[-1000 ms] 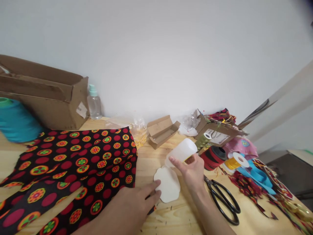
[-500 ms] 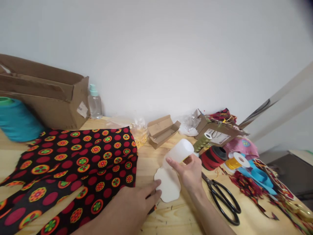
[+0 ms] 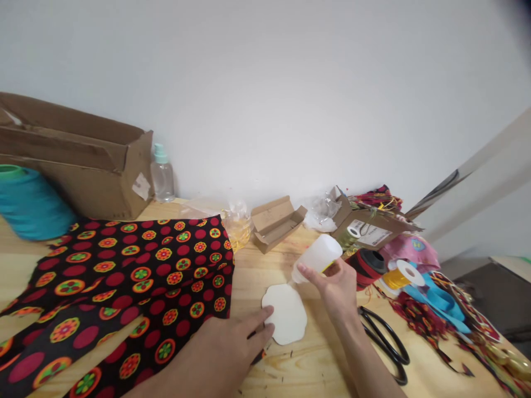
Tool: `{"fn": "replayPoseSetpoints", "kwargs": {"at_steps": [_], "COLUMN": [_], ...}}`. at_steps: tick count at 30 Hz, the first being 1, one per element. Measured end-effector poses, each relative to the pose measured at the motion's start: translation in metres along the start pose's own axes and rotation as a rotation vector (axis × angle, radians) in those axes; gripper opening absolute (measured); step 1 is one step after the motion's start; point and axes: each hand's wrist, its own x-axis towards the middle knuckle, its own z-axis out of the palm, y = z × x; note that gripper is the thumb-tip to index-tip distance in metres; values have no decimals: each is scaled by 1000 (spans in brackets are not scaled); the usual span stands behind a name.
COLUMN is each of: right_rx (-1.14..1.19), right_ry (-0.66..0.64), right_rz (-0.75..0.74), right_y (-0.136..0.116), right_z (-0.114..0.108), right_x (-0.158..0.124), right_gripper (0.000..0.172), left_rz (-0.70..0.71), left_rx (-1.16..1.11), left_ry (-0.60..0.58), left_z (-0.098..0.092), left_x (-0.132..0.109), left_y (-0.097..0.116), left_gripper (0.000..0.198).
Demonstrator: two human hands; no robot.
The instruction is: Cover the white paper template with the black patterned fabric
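A white flower-shaped cut-out [image 3: 285, 313] lies flat on the wooden table [image 3: 257, 271]. My left hand [image 3: 236, 340] rests palm down with its fingers stretched out, fingertips on the cut-out's left edge. My right hand [image 3: 338, 284] is wrapped round a white squeeze bottle [image 3: 318, 257], tilted with its nozzle pointing down-left just above the cut-out's upper right edge. Black fabric with red and orange circles [image 3: 124, 282] spreads across the table to the left, partly under my left forearm.
Black scissors [image 3: 385, 348] lie right of my right arm. Red, gold and blue ribbon spools [image 3: 394, 273] and fabric scraps crowd the right side. A small open carton [image 3: 276, 221], a large cardboard box [image 3: 78, 160], a clear bottle [image 3: 161, 174] and a teal thread cone [image 3: 25, 202] stand behind.
My right hand has shifted the bottle slightly right and up, so its nozzle now hovers off the cut-out's upper right edge. My left hand has stayed put.
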Motion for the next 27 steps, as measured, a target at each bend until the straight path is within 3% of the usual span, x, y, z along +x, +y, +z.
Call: {"fn": "replayPoseSetpoints", "kwargs": {"at_steps": [5, 11, 16, 24, 27], "right_rx": [-11, 24, 10, 98, 220], "right_ry": [-70, -7, -65, -30, 52], "right_rz": [-50, 8, -18, 24, 99], "right_y": [-6, -4, -3, 0, 5], "right_z": [6, 3, 4, 1, -3], "right_x": [-6, -2, -2, 0, 5], "right_gripper": [27, 27, 26, 26, 29], "left_rz": [4, -33, -6, -10, -21], "left_rx": [-24, -32, -23, -8, -22], "left_ry": [34, -1, -33, 17, 39], "left_z": [-2, -2, -2, -4, -1], "left_x": [1, 1, 0, 1, 0], "left_y": [1, 1, 0, 2, 2], "left_gripper": [55, 57, 59, 57, 55]}}
